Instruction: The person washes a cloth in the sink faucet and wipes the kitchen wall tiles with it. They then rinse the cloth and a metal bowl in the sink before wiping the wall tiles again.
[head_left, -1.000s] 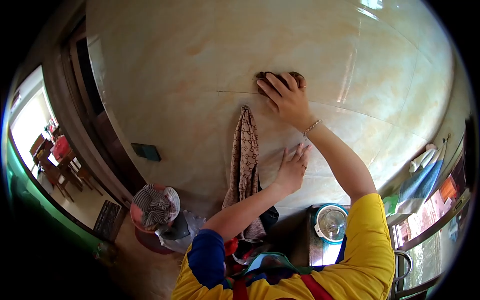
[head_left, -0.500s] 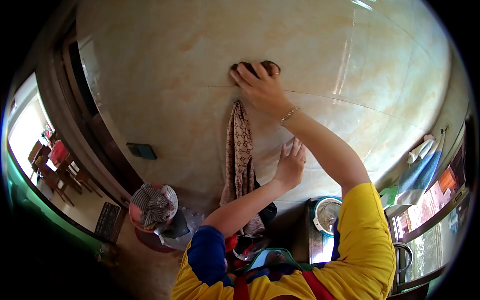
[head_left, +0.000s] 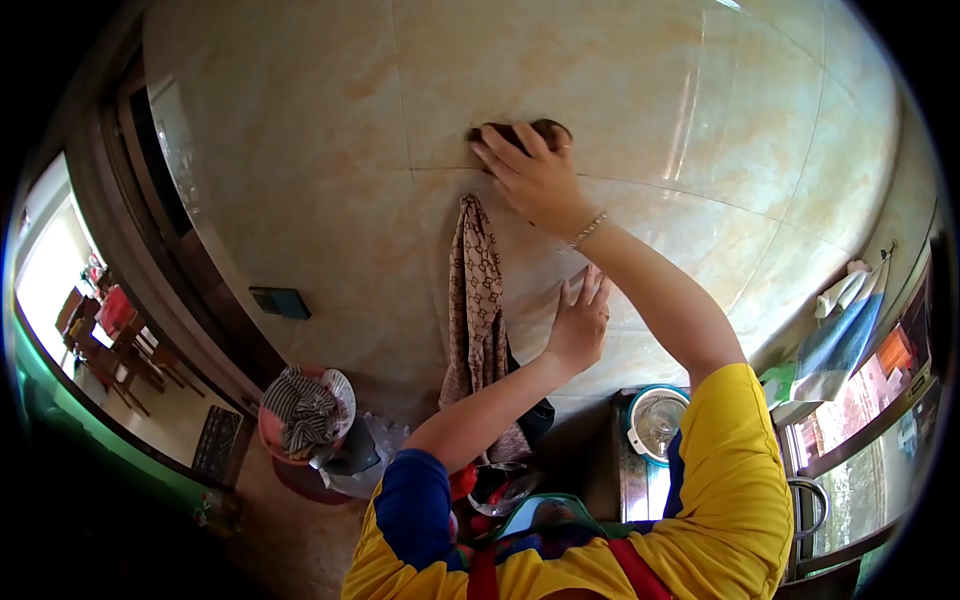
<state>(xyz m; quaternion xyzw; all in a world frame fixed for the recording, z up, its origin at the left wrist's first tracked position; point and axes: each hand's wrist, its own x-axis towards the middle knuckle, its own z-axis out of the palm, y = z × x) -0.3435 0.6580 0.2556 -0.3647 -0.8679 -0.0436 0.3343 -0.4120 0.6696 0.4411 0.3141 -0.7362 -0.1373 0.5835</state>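
My right hand [head_left: 540,180] presses a dark brown cloth [head_left: 520,132] against the glossy tiled wall [head_left: 300,130], its fingers bent over the cloth. A bracelet circles the right wrist. Lower down, my left hand [head_left: 580,323] rests against the wall with its fingers stretched out and holds nothing. Between the hands and to their left, a patterned brown cloth [head_left: 475,290] hangs down the wall.
A dark switch plate [head_left: 280,302] is on the wall at left. Below it, a pink basin [head_left: 272,432] holds striped fabric. A blue-rimmed container [head_left: 637,450] stands on a counter at lower right. Towels [head_left: 840,335] hang by the window. A doorway is at far left.
The right hand and brown cloth first moved left across the wall, then slightly back right. The left hand stayed against the wall, while the view shifted a little.
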